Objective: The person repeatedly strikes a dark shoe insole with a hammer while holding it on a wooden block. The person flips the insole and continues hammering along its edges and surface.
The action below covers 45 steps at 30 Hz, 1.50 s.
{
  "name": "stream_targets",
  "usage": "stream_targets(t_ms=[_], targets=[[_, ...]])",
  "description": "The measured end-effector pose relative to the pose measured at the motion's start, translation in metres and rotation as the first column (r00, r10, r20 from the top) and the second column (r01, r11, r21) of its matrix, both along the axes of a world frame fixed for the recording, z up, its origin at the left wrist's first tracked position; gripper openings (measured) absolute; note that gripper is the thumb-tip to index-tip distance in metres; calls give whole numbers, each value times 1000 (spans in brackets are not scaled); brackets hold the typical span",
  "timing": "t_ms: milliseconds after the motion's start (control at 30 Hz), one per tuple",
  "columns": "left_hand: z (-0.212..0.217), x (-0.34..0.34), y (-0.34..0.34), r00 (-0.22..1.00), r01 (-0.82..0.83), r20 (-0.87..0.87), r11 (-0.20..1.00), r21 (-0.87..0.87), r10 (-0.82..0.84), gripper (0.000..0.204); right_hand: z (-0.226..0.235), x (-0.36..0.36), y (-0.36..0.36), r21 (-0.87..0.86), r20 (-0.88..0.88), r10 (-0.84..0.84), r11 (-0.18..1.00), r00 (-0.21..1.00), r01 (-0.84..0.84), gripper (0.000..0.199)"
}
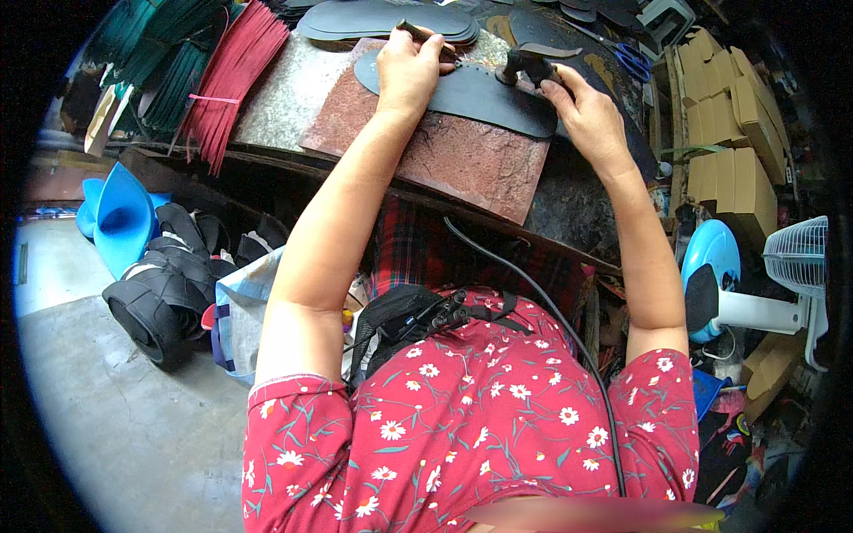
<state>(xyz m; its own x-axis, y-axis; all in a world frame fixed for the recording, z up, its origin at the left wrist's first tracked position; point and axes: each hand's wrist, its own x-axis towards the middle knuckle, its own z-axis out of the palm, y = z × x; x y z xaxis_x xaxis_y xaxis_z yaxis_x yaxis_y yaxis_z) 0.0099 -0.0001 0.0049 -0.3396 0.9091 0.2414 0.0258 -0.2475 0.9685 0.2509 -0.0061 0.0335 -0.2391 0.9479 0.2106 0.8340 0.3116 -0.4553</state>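
Note:
A black sole-shaped sheet (498,99) lies flat on a reddish-brown slab (480,169), with a row of small marks or holes along its far edge. My left hand (410,73) rests on the sheet's left part, fingers closed around a slim dark punch (411,30) that slants down toward that edge. In my right hand (588,115) is a hammer (524,67) with a black head, held low over the sheet's right end, fingers wrapped on its handle. Whether the hammer head touches the sheet I cannot tell. Behind the slab is a stack of dark soles (386,19).
Bundles of red strips (233,84) and green strips (151,44) lie at the bench's left. Blue-handled scissors (631,60) lie far right, near cardboard boxes (724,107). A white fan (795,258) stands right; rolled black material (160,298) sits on the floor left.

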Motion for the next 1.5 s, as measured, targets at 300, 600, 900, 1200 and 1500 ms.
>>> stream_targets(t_ms=[300,600,900,1200,1500], targets=[[3,3,-3,809,10,-575,976,219,121,24,79,-15,-25,308,-527,388,916,756,-255,34],[1,12,-1,874,-67,-463,980,186,148,18,12,7,-12,125,-15,7,992,1000,-5,40],[-1,9,-1,898,75,-438,996,54,-44,15,58,5,-27,118,-282,161,984,946,-133,31],[4,27,-7,592,56,-771,942,332,236,21,35,5,-25,117,-248,33,993,968,-4,37],[0,16,-3,960,106,-268,992,62,-86,20,32,11,-27,-67,-135,-40,997,990,31,42]])
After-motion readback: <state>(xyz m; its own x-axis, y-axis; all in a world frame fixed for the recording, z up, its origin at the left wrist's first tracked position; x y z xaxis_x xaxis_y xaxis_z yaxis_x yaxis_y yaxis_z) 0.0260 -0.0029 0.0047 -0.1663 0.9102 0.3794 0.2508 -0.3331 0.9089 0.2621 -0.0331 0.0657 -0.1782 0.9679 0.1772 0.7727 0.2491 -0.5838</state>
